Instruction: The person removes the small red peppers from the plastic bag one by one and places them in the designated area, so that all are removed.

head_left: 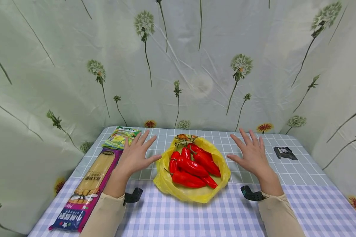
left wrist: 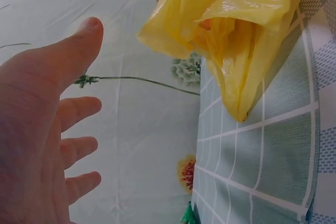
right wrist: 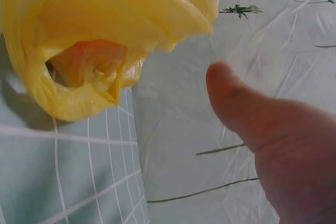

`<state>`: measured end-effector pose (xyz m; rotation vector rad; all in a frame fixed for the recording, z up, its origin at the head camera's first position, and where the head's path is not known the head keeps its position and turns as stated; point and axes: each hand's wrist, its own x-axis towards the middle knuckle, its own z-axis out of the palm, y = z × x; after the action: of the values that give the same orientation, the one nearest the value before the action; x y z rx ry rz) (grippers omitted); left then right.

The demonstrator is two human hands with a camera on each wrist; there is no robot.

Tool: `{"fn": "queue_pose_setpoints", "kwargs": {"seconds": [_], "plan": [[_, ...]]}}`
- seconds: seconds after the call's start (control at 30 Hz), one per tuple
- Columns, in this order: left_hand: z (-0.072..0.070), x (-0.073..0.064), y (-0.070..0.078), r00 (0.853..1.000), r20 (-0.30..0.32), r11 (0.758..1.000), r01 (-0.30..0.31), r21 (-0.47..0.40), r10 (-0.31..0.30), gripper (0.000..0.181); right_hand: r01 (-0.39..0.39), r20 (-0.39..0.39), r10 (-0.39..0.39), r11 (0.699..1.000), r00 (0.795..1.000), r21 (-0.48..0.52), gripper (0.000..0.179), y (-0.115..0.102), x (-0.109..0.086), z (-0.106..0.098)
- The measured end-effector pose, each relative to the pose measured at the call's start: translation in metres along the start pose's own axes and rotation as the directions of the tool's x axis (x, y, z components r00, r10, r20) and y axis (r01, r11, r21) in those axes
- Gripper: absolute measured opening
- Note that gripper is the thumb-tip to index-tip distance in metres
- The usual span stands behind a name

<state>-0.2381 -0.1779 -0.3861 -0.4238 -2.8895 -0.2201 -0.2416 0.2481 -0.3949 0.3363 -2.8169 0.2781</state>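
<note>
A yellow plastic bag (head_left: 192, 194) sits in the middle of the table with its mouth spread wide. Several red peppers (head_left: 192, 166) with green stems lie inside it. To the bag's left, my left hand (head_left: 137, 153) is raised with fingers spread, holding nothing; in the head view it overlaps the noodle pack's edge. My right hand (head_left: 252, 153) is held up on the other side, fingers fanned out and nothing in them. Both wrist views show the side of the yellow bag (left wrist: 231, 30) beside a straight thumb, with space between.
A long purple-edged pack of noodles (head_left: 89, 184) lies at the left, below a green and yellow packet (head_left: 120, 138). A small black packet (head_left: 285, 153) is at the back right. A dandelion-print curtain (head_left: 195, 65) hangs behind the checked table cover (head_left: 213, 220).
</note>
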Motion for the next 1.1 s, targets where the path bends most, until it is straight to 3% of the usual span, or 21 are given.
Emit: {"fn": "queue_pose_setpoints", "kwargs": {"seconds": [0.13,0.23,0.33,0.43,0.57,0.8,1.0,1.1], "plan": [[0.002,0.001,0.003,1.0,0.004,1.0,0.004,-0.013,-0.004,0.079,0.001,-0.035,-0.001,1.0,0.999,0.001,0.076,-0.004,0.002,0.001],[0.003,0.001,0.005,1.0,0.013,0.999,0.011,-0.036,-0.011,0.078,0.017,-0.06,-0.013,0.998,0.998,0.065,0.073,-0.01,0.003,0.001],[0.004,0.003,0.008,1.0,0.023,0.994,0.016,-0.105,-0.013,0.076,0.046,-0.088,-0.032,0.986,0.996,0.163,0.069,-0.017,0.005,0.0],[0.006,0.005,0.011,0.999,0.031,0.971,0.026,-0.238,-0.019,0.073,0.086,-0.118,-0.057,0.964,0.991,0.253,0.066,-0.027,0.006,-0.002],[0.011,0.007,0.015,0.998,0.056,0.906,0.054,-0.42,-0.033,0.069,0.112,-0.102,-0.081,0.932,0.991,0.346,0.065,-0.043,0.009,-0.005],[0.019,0.01,0.022,0.996,0.086,0.796,0.066,-0.602,-0.018,0.061,0.155,-0.025,-0.162,0.872,0.987,0.464,0.062,-0.077,0.012,-0.007],[0.024,0.011,0.026,0.983,0.176,0.646,0.164,-0.745,-0.048,0.057,0.177,0.048,-0.244,0.811,0.969,0.558,0.056,-0.103,0.015,-0.007],[0.027,0.012,0.028,0.97,0.23,0.59,0.229,-0.774,-0.074,0.058,0.178,0.088,-0.278,0.797,0.956,0.577,0.054,-0.112,0.015,-0.005]]}}
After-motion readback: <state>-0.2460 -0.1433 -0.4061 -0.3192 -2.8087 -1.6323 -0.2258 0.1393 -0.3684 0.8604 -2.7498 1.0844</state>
